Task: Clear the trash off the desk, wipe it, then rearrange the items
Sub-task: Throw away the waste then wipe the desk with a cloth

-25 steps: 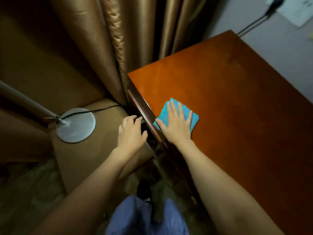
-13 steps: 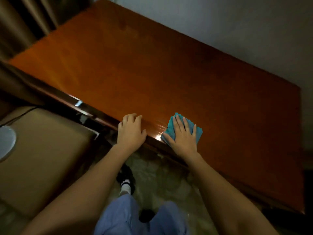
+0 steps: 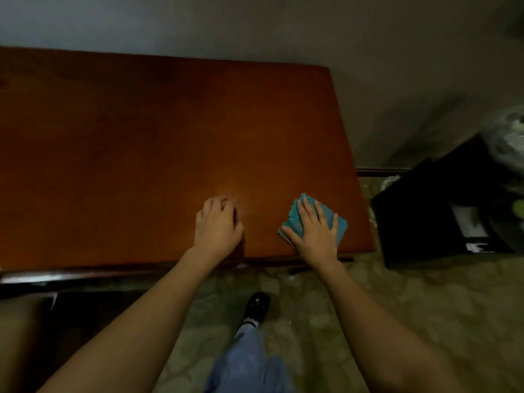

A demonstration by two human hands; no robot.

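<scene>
Right hand (image 3: pixel 313 231) flat on the cloth (image 3: pixel 326 218), fingers straight and spread, palm pressing it onto the desk (image 3: pixel 141 143); nothing curled round it. Cloth is teal, folded roughly square, sitting at the desk's near right corner, just inside the front edge and close to the right edge. Left hand (image 3: pixel 217 225) rests on the desktop beside it, apart from the cloth, fingers bent under at the tips, holding nothing. Both forearms reach in over the front edge. Desktop is bare orange-brown wood to the left and toward the back, where it meets the wall (image 3: pixel 255 26). Right of the desk, past a narrow strip of floor (image 3: pixel 397 307), stands a black bin (image 3: pixel 419 219). Shoe (image 3: pixel 256 306) and blue trouser leg (image 3: pixel 249 361) below, on the floor near the front edge.
</scene>
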